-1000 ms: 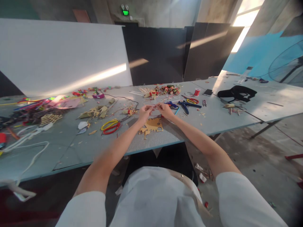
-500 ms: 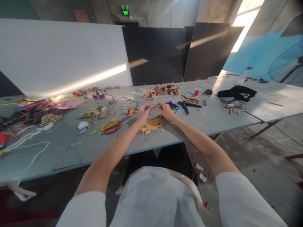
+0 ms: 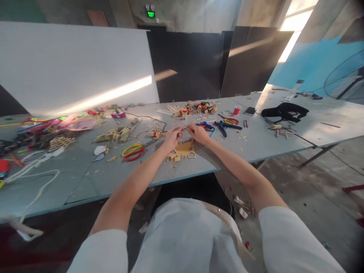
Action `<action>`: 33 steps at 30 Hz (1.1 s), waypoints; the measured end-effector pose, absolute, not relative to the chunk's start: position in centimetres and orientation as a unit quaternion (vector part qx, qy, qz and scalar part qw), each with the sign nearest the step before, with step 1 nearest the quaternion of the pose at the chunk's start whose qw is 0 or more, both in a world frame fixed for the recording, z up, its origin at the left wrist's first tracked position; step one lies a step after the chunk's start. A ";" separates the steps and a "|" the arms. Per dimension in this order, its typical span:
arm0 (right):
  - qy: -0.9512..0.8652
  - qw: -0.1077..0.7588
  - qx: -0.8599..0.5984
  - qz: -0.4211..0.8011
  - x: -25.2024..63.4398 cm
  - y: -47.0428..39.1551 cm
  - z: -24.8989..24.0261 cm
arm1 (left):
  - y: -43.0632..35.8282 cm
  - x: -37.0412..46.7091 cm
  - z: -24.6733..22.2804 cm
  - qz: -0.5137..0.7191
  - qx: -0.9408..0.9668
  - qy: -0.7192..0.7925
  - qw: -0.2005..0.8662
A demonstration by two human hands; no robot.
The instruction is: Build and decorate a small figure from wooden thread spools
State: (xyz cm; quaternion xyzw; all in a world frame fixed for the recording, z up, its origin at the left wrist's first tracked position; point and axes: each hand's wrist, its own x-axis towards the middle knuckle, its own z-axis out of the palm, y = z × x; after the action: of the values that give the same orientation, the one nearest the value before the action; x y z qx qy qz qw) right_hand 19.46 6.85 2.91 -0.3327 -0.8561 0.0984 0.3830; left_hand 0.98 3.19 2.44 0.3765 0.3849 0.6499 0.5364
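Observation:
My left hand [image 3: 173, 136] and my right hand [image 3: 196, 132] meet fingertip to fingertip above the table's middle. Both are closed in a pinch on something small and thin between them, too small to name. Under them lies a tan cut-out board [image 3: 184, 150] with toothed edges and a round hole. A piece with a red band [image 3: 155, 134] lies left of my left hand. Right of my right hand are a blue tool [image 3: 206, 126] and dark blue pliers [image 3: 223, 129].
Yellow-and-red scissors [image 3: 133, 151] lie at left, near wood scraps [image 3: 115, 134]. Behind the hands is a pile of banded pieces [image 3: 204, 108]. Orange-handled scissors [image 3: 231, 121], a red spool [image 3: 236, 110], a phone [image 3: 250, 110] and a black cap [image 3: 284, 112] lie at right.
My fingertips have shifted slightly, and the fingers of my left hand look more curled. My right hand has barely moved. The objects on the table lie as before.

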 end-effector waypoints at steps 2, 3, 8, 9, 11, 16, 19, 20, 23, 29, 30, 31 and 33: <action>-0.855 0.397 -0.315 0.106 19.3 6.9 2.8 | 3.2 0.8 2.5 0.648 0.376 0.375 0.546; -0.853 0.408 -0.304 0.115 19.3 7.0 2.7 | 3.3 0.8 2.5 0.647 0.373 0.371 0.552; -0.829 0.451 -0.292 0.157 19.3 7.2 2.7 | 3.4 0.5 2.5 0.644 0.361 0.342 0.581; -0.825 0.454 -0.296 0.161 19.3 7.3 2.7 | 3.3 0.5 2.5 0.642 0.362 0.337 0.586; -0.824 0.450 -0.300 0.168 19.4 7.3 2.8 | 3.3 0.6 2.5 0.637 0.366 0.330 0.592; -0.847 0.418 -0.281 0.172 19.5 7.0 3.0 | 3.2 0.7 2.7 0.632 0.379 0.318 0.596; -0.857 0.402 -0.268 0.182 19.3 6.6 3.0 | 3.3 0.6 2.7 0.637 0.364 0.322 0.598; -0.857 0.401 -0.266 0.183 19.2 6.6 2.9 | 3.4 0.6 2.6 0.640 0.360 0.323 0.597; -0.855 0.406 -0.266 0.182 19.0 6.5 2.9 | 3.4 0.7 2.6 0.652 0.350 0.320 0.591; -0.844 0.426 -0.276 0.175 19.0 6.9 3.0 | 3.1 0.9 2.7 0.656 0.369 0.345 0.561; -0.841 0.432 -0.275 0.177 18.9 7.0 3.0 | 3.0 0.9 2.8 0.655 0.370 0.346 0.561; -0.836 0.438 -0.275 0.181 18.9 7.1 2.9 | 3.0 0.9 2.8 0.656 0.368 0.344 0.562; -0.824 0.454 -0.277 0.193 18.8 7.4 2.8 | 3.0 1.0 2.8 0.657 0.361 0.339 0.568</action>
State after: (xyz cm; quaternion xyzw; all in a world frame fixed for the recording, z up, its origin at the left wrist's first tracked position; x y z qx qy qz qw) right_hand 18.75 7.37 2.84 -0.2774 -0.8243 0.1927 0.4545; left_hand 1.00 2.97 2.83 0.3609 0.3390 0.6574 0.5680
